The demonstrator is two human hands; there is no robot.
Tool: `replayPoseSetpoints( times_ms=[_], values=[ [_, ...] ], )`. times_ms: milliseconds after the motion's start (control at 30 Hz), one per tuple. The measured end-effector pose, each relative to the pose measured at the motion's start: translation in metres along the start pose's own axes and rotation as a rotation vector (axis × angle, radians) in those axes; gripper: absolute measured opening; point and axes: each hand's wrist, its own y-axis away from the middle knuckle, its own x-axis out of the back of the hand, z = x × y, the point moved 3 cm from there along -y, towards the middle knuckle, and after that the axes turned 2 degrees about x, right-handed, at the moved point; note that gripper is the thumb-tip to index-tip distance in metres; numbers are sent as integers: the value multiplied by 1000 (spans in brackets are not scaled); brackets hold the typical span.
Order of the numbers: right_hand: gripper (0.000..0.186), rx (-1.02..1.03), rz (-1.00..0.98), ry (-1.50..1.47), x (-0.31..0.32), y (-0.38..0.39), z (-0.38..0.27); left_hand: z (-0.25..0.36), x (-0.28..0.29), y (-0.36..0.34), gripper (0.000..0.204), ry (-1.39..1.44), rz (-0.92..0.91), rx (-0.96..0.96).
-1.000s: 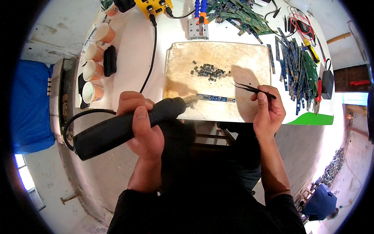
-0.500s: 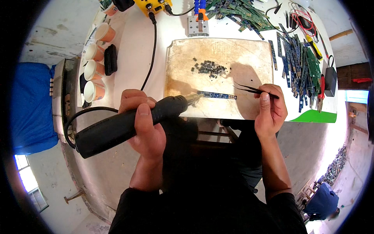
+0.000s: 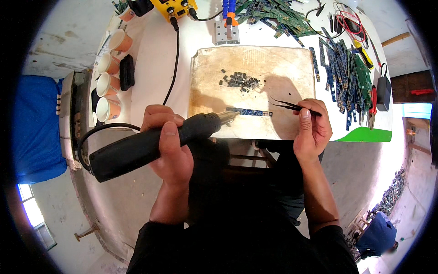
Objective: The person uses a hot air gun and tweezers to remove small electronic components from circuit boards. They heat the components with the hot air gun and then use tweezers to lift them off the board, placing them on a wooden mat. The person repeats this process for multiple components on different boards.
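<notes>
My left hand [image 3: 169, 150] is wrapped round a black hot air gun [image 3: 137, 153], its metal nozzle [image 3: 227, 118] pointing right over the left end of a narrow blue circuit board strip [image 3: 254, 112]. That strip lies flat on a scorched, pale board [image 3: 210, 68] near its front edge. Black curved tweezers [image 3: 292, 106] are pinched in my right hand [image 3: 315, 125], with their thin tips apart and pointing left, above the board and clear of the strip. Farther back on the same board sits a loose heap of small black chips [image 3: 244, 81].
Paper cups [image 3: 108, 109] and a black case [image 3: 127, 72] line the table's left side. A yellow control unit [image 3: 175, 7] stands at the back, its cable [image 3: 176, 64] running to the gun. Circuit strips [image 3: 342, 73] pile up at right, by red-handled pliers [image 3: 373, 102]. Another person [image 3: 376, 235] is far lower right.
The whole view has shifted slightly, with the table sliding a little left. Both hands keep their grips, and the nozzle stays at the strip's left end.
</notes>
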Motion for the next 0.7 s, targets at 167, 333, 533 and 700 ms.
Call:
replayPoseSetpoints(
  times_ms=[167,333,533,700],
  values=[
    [12,7,-30,27,1,1,-1,-1,-4,2,15,-35,-31,31],
    [12,22,-8,24,0,1,0,0,-11,3,14,-61,-79,16],
    [12,20,4,12,0,1,-1,0,-6,1,11,-60,-19,14],
    [13,43,-9,40,1,1,-1,-1,1,-2,12,-44,94,28]
  ],
)
